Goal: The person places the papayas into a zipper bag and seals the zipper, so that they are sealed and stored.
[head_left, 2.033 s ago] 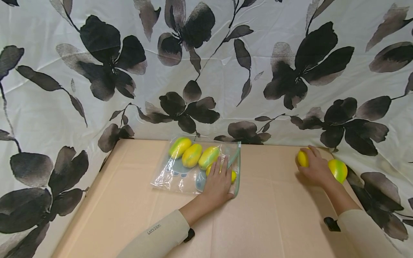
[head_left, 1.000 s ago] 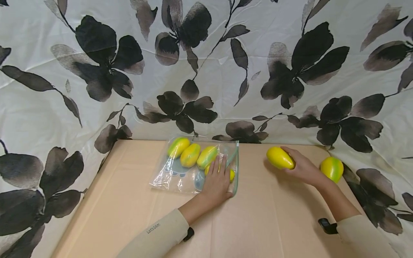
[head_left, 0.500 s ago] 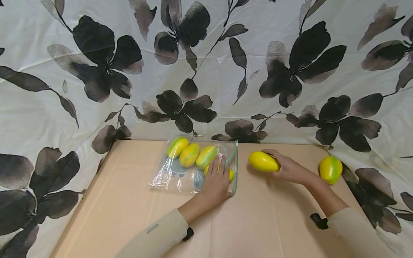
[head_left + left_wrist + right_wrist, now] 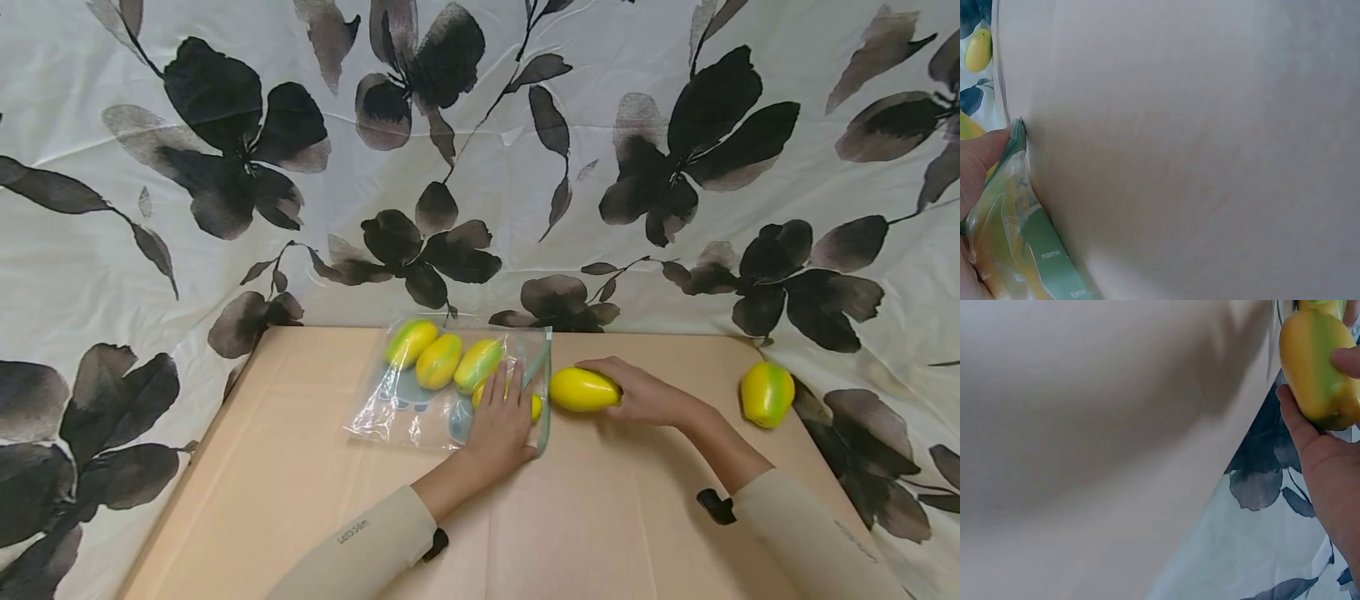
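Note:
A clear zip bag with a green edge lies on the cardboard, with several yellow-green papayas inside. My left hand rests on the bag near its right edge, fingers spread straight over a papaya that they partly hide. In the left wrist view the thumb touches the green zip edge. Just right of that edge, my right hand grips another papaya by its right end, its left tip right at the bag's mouth. The right wrist view shows fingers and thumb around this papaya.
One more papaya sits at the right edge of the cardboard surface. Behind and around the board hangs white cloth with dark flowers. A black strap piece shows at the right wrist.
My right hand has carried a papaya from the board's right side leftward up to the bag's edge. The left hand keeps its place on the bag. The view has shifted slightly.

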